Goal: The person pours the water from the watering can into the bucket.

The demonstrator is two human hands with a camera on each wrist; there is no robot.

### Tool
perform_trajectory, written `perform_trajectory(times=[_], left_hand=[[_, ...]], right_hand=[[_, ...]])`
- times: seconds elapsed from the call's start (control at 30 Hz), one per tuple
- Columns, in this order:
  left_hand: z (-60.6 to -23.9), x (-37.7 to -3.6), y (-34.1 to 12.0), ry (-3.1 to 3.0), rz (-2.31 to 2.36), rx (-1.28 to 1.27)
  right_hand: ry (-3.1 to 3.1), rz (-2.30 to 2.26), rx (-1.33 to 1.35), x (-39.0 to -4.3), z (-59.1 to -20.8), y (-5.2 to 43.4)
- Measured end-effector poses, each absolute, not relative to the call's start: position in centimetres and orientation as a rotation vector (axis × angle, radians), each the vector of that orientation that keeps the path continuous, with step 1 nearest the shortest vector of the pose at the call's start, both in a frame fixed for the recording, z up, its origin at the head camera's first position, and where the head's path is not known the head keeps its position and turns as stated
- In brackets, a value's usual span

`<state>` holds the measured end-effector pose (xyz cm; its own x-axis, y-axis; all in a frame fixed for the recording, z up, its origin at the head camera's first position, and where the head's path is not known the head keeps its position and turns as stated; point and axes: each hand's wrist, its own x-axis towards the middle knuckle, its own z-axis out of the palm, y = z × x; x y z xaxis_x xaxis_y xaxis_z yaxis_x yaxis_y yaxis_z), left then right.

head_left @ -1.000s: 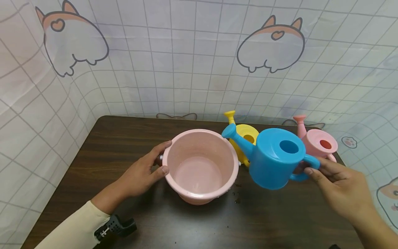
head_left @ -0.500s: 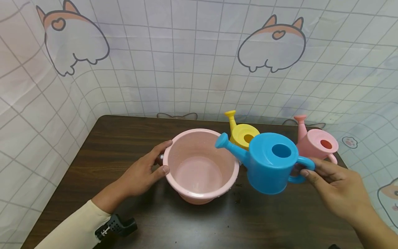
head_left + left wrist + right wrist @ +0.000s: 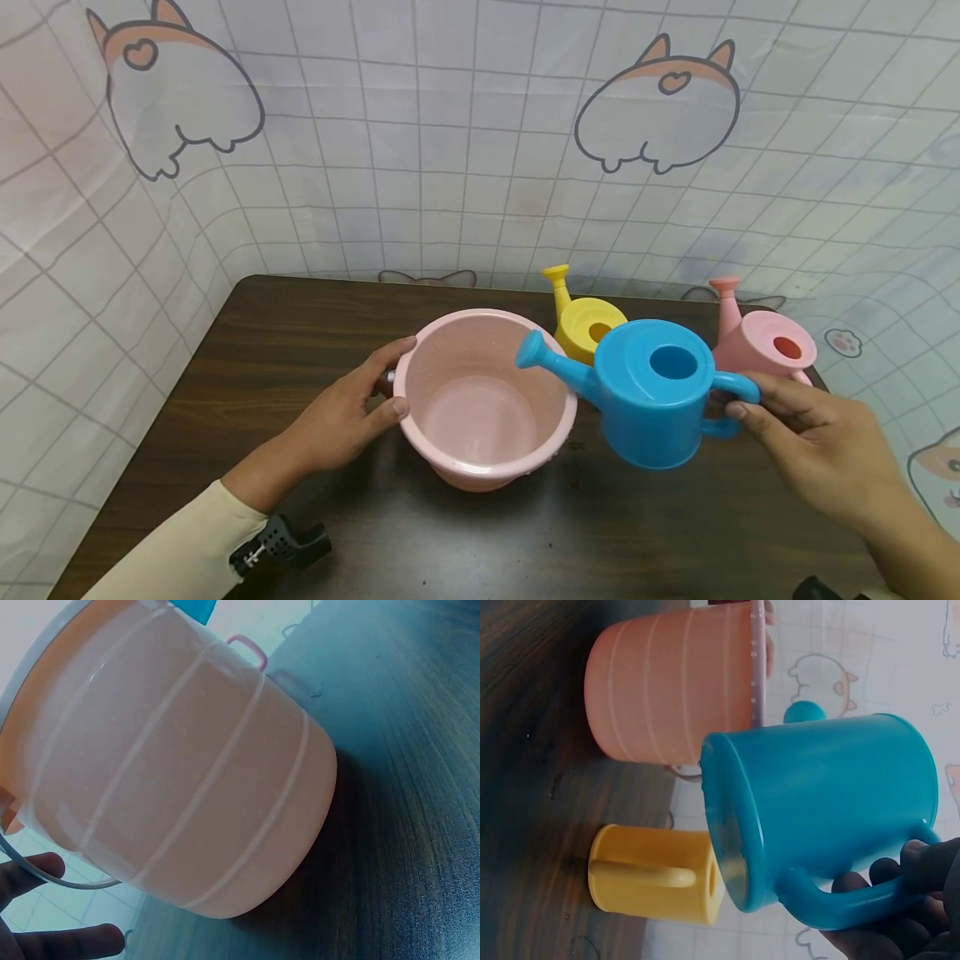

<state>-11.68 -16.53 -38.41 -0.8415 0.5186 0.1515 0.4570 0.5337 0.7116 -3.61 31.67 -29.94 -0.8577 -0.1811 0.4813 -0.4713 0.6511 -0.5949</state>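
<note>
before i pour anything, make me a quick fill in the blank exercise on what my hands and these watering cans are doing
1. The right hand holds the blue watering can by its ____.
2. The left hand touches the bucket, whose colour is ____.
3. The pink watering can and another watering can, coloured ____, stand on the table.

Missing words: handle; pink; yellow.
</note>
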Motion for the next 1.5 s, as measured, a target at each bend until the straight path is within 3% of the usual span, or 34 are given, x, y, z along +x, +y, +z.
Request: perform_trajectory(times=[1.5], left_hand=[[-38.9, -11.8, -16.5, 2.676, 1.241, 0.852]], right_hand=[[-2.501, 0.829, 0.616, -5.4, -27.3, 31.3]])
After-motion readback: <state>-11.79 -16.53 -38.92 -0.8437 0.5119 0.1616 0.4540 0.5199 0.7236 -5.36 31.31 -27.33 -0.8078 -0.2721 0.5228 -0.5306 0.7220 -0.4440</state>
